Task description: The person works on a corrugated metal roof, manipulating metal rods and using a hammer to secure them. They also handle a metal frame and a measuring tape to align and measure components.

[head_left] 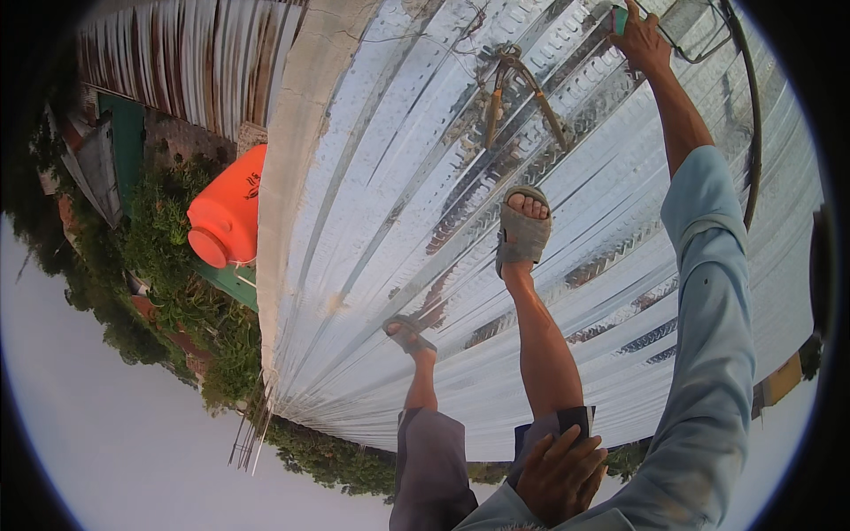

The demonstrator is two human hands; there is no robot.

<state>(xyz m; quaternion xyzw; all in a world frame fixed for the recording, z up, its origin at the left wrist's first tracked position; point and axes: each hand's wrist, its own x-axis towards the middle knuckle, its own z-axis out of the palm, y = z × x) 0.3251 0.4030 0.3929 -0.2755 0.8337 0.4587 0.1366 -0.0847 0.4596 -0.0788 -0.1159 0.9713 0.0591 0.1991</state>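
At the upper right, my right hand reaches out over the corrugated metal sheeting. Its fingers are closed around a small teal-green thing, partly hidden, whose kind I cannot make out. Beside that hand are a dark bent wire frame and a dark hose or cable. My left hand lies flat on my right knee, fingers stretched out and holding nothing. A pair of pincers with spread orange-brown handles rests on the sheeting, left of my right hand.
My sandalled feet stand on the ribbed metal. A concrete edge borders it on the left, with an orange water tank and trees beyond. Thin wires and rust-brown patches mark the sheeting. Bare rods stick out at the far corner.
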